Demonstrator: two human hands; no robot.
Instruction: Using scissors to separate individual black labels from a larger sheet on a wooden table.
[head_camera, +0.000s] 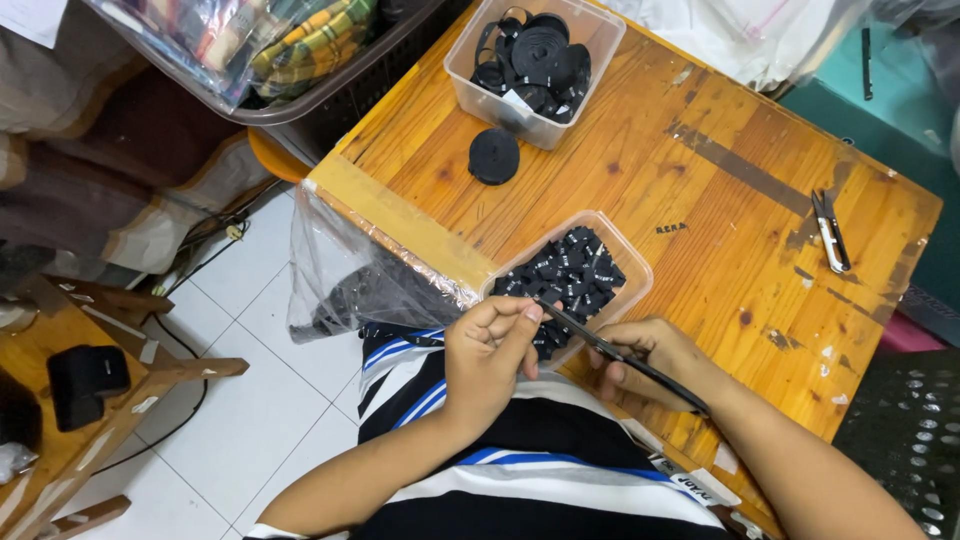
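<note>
From my feed, whatever my left hand (490, 345) pinches is hidden inside its fingers, scissors (620, 355) handles buried in my right hand (650, 360), label print in the near tub (632, 268) too small, basket (330, 95) cropped at top.

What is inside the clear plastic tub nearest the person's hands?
The clear plastic tub holds a heap of small black fabric labels with white marks. Its near end is covered by the left hand and black scissors, so the contents there are hidden.

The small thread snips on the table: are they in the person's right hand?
No. The thread snips lie untouched on the wooden table, while the right hand holds long black scissors.
</note>
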